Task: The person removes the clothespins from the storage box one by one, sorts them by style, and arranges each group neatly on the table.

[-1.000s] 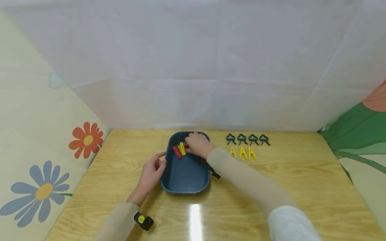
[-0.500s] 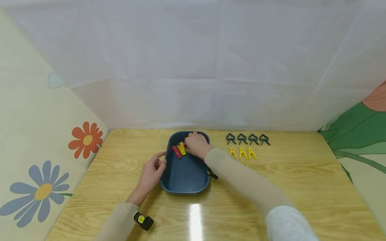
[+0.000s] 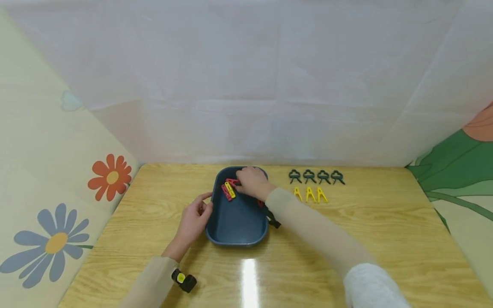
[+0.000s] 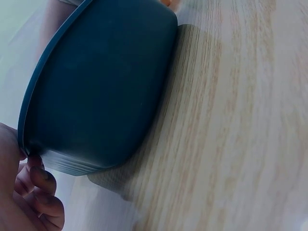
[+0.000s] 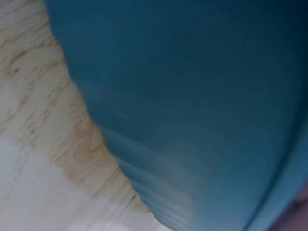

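A dark blue plastic bin point(image 3: 236, 226) stands on the table. My left hand point(image 3: 194, 220) grips its left rim; in the left wrist view that hand point(image 4: 26, 187) has the rim between thumb and fingers. Over the far part of the bin, my right hand point(image 3: 254, 183) reaches down among several clothes pegs. Its fingertips are at a red peg point(image 3: 232, 181), and whether they pinch it is hidden. A yellow peg point(image 3: 230, 190) lies next to another red peg point(image 3: 226, 193). Part of one more red piece point(image 3: 260, 203) shows under the right wrist.
Right of the bin, several dark green clips point(image 3: 309, 176) stand in a row near the table's back edge. Yellow pegs point(image 3: 310, 195) form a second row in front, partly behind my right sleeve. A white sheet point(image 3: 246, 107) hangs behind the wooden table point(image 3: 346, 231).
Inside the bin, the yellow peg has turned and shifted slightly left against the red one. A red peg shows more beside my right fingertips. My left hand stays on the rim.
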The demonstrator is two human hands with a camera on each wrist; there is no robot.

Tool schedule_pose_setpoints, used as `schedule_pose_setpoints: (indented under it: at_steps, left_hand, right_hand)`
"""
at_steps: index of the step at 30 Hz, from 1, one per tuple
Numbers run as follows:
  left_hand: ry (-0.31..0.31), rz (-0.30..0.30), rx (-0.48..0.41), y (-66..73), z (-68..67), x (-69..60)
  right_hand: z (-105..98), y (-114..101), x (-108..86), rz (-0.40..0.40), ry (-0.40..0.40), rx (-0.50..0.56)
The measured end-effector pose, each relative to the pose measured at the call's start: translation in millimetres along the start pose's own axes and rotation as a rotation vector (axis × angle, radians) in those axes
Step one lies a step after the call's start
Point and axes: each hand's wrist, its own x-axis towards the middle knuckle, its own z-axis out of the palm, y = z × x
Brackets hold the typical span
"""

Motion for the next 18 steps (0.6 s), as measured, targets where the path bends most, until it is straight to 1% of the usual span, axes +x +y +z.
schedule_pose_setpoints:
  at_steps: [7,14,18]
  left_hand:
    - [-0.002,-0.011,-0.006,-0.5,1.3,0.9]
    - [0.004,-0.006,-0.005,-0.2,0.9,0.4]
    - [0.001,-0.009,-0.010,1.2,0.5,0.2]
  right_hand:
    - [-11.4,5.2,-11.2,-0.014,0.047,0.086]
    - [-30.3,12.7,-29.1,-0.063,0.106,0.153]
    - [-39.2,19.0,-38.4,-0.058,0.116,0.179]
